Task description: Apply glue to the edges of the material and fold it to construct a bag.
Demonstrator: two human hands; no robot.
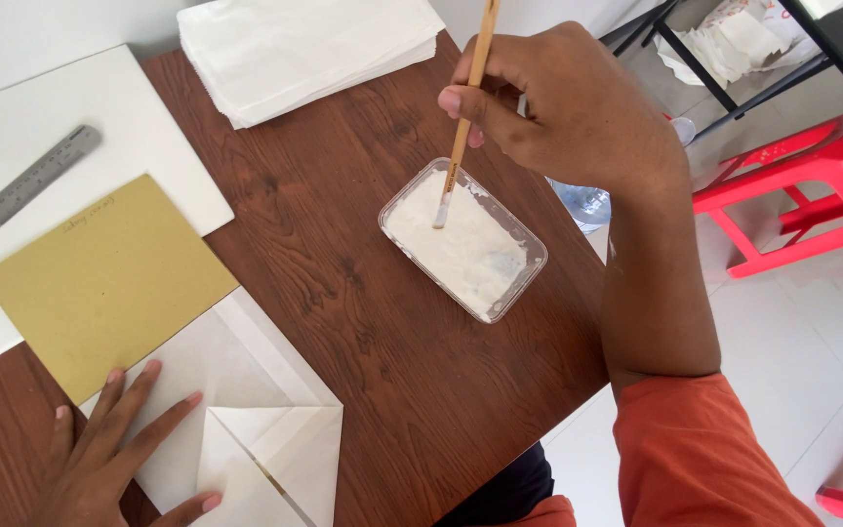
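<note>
My right hand (563,102) grips a thin wooden-handled brush (464,117), its tip dipped in white paste inside a clear rectangular plastic tray (531,246) on the brown wooden table (392,371). My left hand (114,449) lies flat, fingers spread, on a folded white paper piece (265,429) at the table's near left. A mustard-yellow card (109,283) rests partly over that paper, just beyond my left fingertips.
A stack of white paper sheets (304,49) sits at the far edge. A white board (139,127) at left carries a steel ruler (21,190). Red plastic stools (812,185) and a black metal frame (724,59) stand on the tiled floor at right. A clear bottle (582,205) shows beside the table.
</note>
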